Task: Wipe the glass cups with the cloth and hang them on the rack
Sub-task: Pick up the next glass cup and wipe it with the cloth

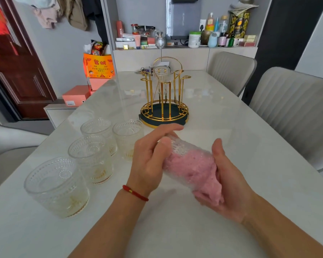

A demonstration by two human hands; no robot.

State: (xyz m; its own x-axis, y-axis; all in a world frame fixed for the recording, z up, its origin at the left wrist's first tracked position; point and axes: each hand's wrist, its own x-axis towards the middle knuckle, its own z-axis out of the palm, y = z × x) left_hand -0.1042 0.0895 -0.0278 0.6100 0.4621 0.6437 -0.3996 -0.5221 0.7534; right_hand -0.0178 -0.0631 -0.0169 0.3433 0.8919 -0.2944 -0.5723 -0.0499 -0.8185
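Red string bracelet [135, 193]; bare forearms

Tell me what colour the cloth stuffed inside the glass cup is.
Pink; the cloth shows best in the head view.

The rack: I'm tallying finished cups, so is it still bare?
No: one cup already hangs upside down on the rack, at its far side.

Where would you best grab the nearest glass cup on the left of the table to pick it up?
Grip the nearest beaded clear glass cup round its side wall, coming from the right, its open side. It stands upright, mouth up, and the next cup stands close behind it, so a hand likely fits badly there.
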